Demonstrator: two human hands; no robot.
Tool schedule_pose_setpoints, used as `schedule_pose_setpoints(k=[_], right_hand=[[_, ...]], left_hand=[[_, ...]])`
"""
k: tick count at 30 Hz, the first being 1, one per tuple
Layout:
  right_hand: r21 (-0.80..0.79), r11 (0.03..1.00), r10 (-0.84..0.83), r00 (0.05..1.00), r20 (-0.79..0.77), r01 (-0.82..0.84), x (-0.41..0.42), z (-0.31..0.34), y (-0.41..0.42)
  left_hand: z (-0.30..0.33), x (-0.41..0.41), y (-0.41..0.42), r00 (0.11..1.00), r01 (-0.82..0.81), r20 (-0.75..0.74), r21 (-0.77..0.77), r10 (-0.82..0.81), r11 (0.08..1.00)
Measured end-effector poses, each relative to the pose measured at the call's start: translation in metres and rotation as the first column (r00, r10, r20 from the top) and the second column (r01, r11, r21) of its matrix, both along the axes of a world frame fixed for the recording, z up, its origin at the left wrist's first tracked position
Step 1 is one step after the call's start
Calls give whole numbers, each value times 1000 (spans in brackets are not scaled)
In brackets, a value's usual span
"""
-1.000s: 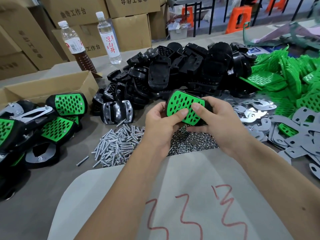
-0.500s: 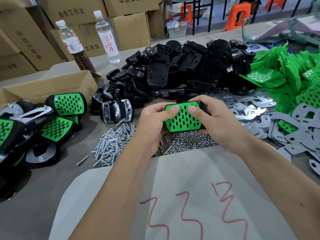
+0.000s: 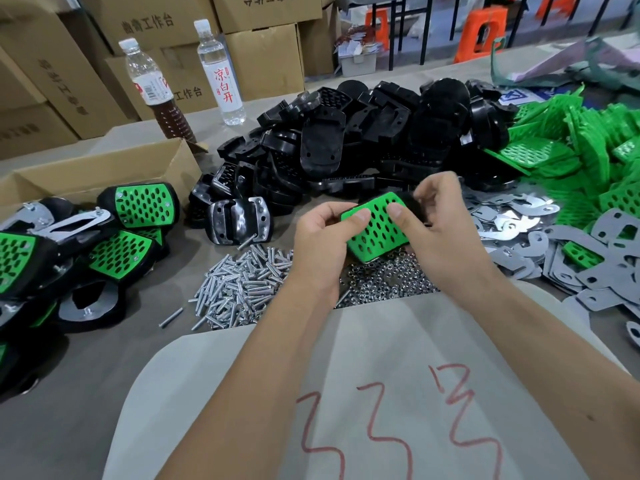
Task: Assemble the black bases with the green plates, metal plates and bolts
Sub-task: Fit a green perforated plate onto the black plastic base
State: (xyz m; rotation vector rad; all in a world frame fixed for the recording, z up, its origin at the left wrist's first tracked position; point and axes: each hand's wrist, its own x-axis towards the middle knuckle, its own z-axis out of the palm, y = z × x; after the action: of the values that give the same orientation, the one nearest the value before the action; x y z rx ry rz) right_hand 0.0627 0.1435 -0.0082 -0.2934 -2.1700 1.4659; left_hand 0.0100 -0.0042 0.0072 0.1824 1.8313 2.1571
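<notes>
Both my hands hold one black base with a perforated green plate (image 3: 375, 230) on top, above the pile of nuts (image 3: 384, 282). My left hand (image 3: 322, 237) grips its left end, thumb on the green plate. My right hand (image 3: 440, 223) grips the right end, thumb pressing the plate. The black base under the plate is mostly hidden by my fingers. A heap of bolts (image 3: 242, 289) lies just left of my hands. Loose black bases (image 3: 363, 147) are piled behind, green plates (image 3: 588, 161) at the right, metal plates (image 3: 571, 254) in front of them.
Finished green-and-black assemblies (image 3: 86, 244) lie at the left beside an open cardboard box (image 3: 104, 168). Two bottles (image 3: 221, 71) stand at the back before stacked cartons. A grey sheet with red marks (image 3: 381, 410) covers the near table.
The part in my hands has turned: the green plate now tilts with its right end raised and away from me, and my right thumb has shifted along the plate.
</notes>
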Motion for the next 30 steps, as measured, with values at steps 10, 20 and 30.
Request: schedule_pose_setpoints(k=[10, 20, 30], right_hand=[[303, 934, -196, 980, -9, 190, 5, 5, -4], [310, 947, -70, 996, -59, 85, 7, 7, -5], [-9, 978, 206, 977, 48, -206, 9, 8, -9]], left_hand=[[-4, 2, 6, 999, -16, 32, -32, 17, 999], [-7, 4, 12, 994, -45, -104, -192, 26, 980], [-6, 2, 14, 984, -175, -4, -98, 176, 980]])
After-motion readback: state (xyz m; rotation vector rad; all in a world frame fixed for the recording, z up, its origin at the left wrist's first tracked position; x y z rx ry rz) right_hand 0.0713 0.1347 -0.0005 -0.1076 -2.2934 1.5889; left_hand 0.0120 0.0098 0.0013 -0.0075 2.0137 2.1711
